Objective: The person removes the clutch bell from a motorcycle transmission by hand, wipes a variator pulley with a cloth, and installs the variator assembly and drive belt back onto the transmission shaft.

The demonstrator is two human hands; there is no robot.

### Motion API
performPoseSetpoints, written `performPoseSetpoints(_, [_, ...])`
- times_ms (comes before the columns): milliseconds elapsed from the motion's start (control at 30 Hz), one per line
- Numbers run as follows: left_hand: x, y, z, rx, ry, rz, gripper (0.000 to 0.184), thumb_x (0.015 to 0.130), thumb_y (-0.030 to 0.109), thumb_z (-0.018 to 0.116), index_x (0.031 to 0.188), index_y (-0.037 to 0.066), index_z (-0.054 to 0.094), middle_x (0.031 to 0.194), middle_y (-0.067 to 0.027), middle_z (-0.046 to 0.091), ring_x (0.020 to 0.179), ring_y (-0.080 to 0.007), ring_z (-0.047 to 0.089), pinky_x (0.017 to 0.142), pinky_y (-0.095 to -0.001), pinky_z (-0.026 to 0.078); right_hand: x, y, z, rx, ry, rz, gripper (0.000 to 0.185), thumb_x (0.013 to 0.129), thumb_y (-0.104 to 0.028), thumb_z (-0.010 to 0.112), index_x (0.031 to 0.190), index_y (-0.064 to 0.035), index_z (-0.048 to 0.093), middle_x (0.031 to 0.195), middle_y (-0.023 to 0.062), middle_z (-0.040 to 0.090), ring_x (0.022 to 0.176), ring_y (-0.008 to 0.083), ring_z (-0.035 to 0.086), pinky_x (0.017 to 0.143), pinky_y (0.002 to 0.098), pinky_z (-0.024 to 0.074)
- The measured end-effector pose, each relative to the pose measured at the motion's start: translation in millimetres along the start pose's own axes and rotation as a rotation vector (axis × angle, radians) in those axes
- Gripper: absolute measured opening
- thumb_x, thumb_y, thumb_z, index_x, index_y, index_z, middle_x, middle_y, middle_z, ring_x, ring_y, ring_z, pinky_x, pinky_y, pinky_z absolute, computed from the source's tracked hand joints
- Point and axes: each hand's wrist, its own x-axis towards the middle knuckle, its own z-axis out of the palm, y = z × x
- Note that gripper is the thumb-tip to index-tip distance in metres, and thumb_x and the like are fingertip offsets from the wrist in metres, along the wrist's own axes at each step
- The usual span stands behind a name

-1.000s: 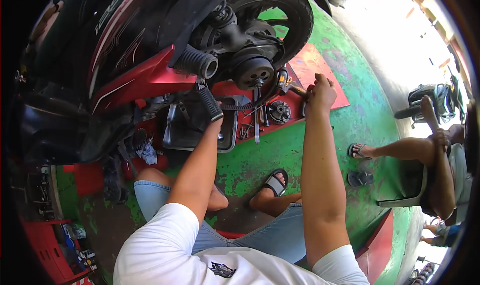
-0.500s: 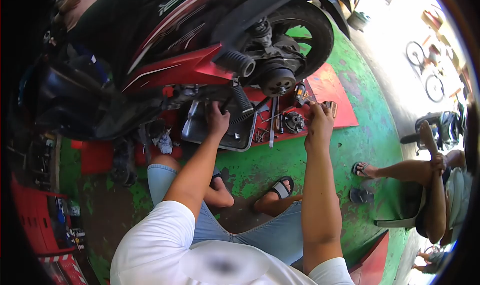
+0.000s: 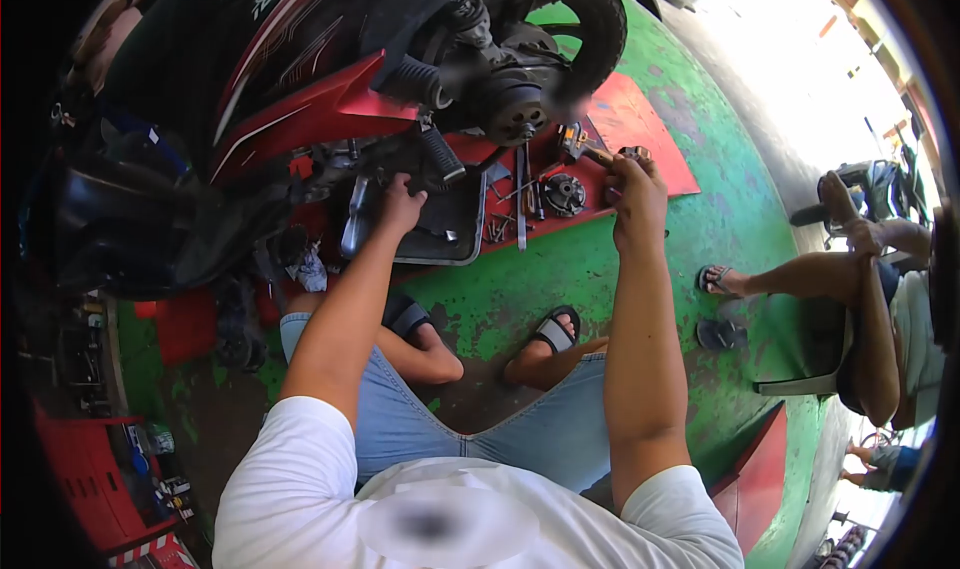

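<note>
metal tray (image 3: 471, 219), qty 1, below scooter (image 3: 345, 119); l. hand (image 3: 402, 209) over it, can't tell if gripping. power tool (image 3: 574, 139), orange/blk, at red board (image 3: 645, 124), r. of tray; r. hand (image 3: 637, 187) at its handle end, hold unclear. hands well apart. btwn: round metal part (image 3: 564, 195), small loose metal pcs (image 3: 497, 229). beyond: rear wheel (image 3: 608, 34), blk. outward: green floor (image 3: 665, 279), paint worn; seated person (image 3: 868, 289), far r.
</note>
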Motion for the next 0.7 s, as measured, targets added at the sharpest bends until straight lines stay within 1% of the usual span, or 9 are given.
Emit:
performPoseSetpoints(67, [-11.1,10.9,-12.2,0.084,-0.248,0.013,0.051,0.082,0.030,0.078,0.121,0.002,0.060,0.111,-0.0187,0.068,0.107,-0.0318,0.065,0.090,-0.0404,0.051,-2.0,-8.1,-1.9,-0.030,0.053,0.006,0.016,0.087,-0.014,0.065,0.102,-0.0080,0.063,0.083,-0.0016,0.061,0.069,0.0080,0.056,0.060,0.0229,0.0417])
performPoseSetpoints(100, [-23.9,26.0,-25.1,0.085,-0.252,0.017,0.051,0.082,0.030,0.078,0.121,0.002,0.060,0.111,-0.0187,0.068,0.107,-0.0318,0.065,0.090,-0.0404,0.051,-3.1,-10.6,-3.8,-0.045,0.078,0.006,0.016,0.087,-0.014,0.065,0.102,-0.0081,0.063,0.083,-0.0018,0.061,0.069,0.0080,0.056,0.059,0.0230,0.0416])
performPoseSetpoints(167, [-63.2,67.8,-66.2,0.143,-0.495,0.145,0.048,0.083,0.030,0.077,0.119,0.002,0.062,0.106,-0.0171,0.069,0.101,-0.0294,0.067,0.087,-0.0391,0.052,-4.4,-8.3,-9.1,-0.059,0.087,-0.008,0.017,0.087,-0.015,0.065,0.102,-0.0085,0.063,0.082,-0.0020,0.061,0.069,0.0077,0.056,0.058,0.0228,0.0413])
performPoseSetpoints(267, [-102.3,94.5,-120.9,0.103,-0.454,0.128,0.045,0.084,0.028,0.076,0.118,0.001,0.063,0.103,-0.0162,0.070,0.098,-0.0273,0.068,0.085,-0.0383,0.053,3.0,4.5,-9.5,-0.096,0.030,-0.027,0.017,0.087,-0.017,0.064,0.102,-0.0102,0.064,0.080,-0.0032,0.060,0.068,0.0066,0.056,0.055,0.0215,0.0398])
performPoseSetpoints(433, [-141.9,47.5,-228.1,0.056,-0.206,-0.045,0.040,0.088,0.026,0.072,0.117,0.000,0.064,0.099,-0.0147,0.071,0.093,-0.0236,0.068,0.082,-0.0363,0.053,-6.0,11.9,-6.5,-0.184,-0.083,-0.031,0.015,0.088,-0.021,0.064,0.101,-0.0128,0.065,0.075,-0.0057,0.056,0.065,0.0046,0.051,0.053,0.0192,0.0371])
performPoseSetpoints(500, [-160.2,14.3,-269.2,0.020,0.050,-0.136,0.038,0.088,0.028,0.071,0.113,0.001,0.066,0.099,-0.0188,0.071,0.093,-0.0329,0.069,0.082,-0.0393,0.053,-10.0,15.5,-3.3,-0.203,-0.123,-0.023,0.017,0.088,-0.019,0.064,0.102,-0.0091,0.063,0.077,-0.0033,0.056,0.064,0.0060,0.051,0.053,0.0205,0.0385])
performPoseSetpoints(533, [-172.6,-1.7,-283.5,0.022,0.068,-0.156,0.038,0.088,0.028,0.071,0.113,0.001,0.066,0.099,-0.0188,0.071,0.093,-0.0329,0.069,0.082,-0.0393,0.053,-10.8,16.9,-3.5,-0.221,-0.121,-0.031,0.018,0.089,-0.017,0.065,0.103,-0.0055,0.062,0.079,-0.0010,0.057,0.063,0.0074,0.051,0.053,0.0218,0.0400])
performPoseSetpoints(633, [-197.3,-51.7,-303.1,0.104,0.089,-0.281,0.033,0.091,0.025,0.068,0.113,0.000,0.066,0.094,-0.0124,0.071,0.088,-0.0180,0.067,0.080,-0.0332,0.052,-5.1,31.7,-9.2,-0.296,-0.158,0.022,0.020,0.089,-0.019,0.065,0.104,-0.0060,0.062,0.081,-0.0012,0.058,0.065,0.0076,0.052,0.054,0.0223,0.0401])
performPoseSetpoints(700, [-209.9,-75.9,-288.6,0.059,0.015,-0.264,0.033,0.091,0.025,0.067,0.113,0.001,0.066,0.095,-0.0116,0.071,0.086,-0.0169,0.066,0.079,-0.0328,0.051,-3.5,39.3,-11.5,-0.341,-0.175,0.044,0.022,0.089,-0.020,0.065,0.105,-0.0062,0.062,0.082,-0.0014,0.058,0.066,0.0077,0.052,0.054,0.0226,0.0401])
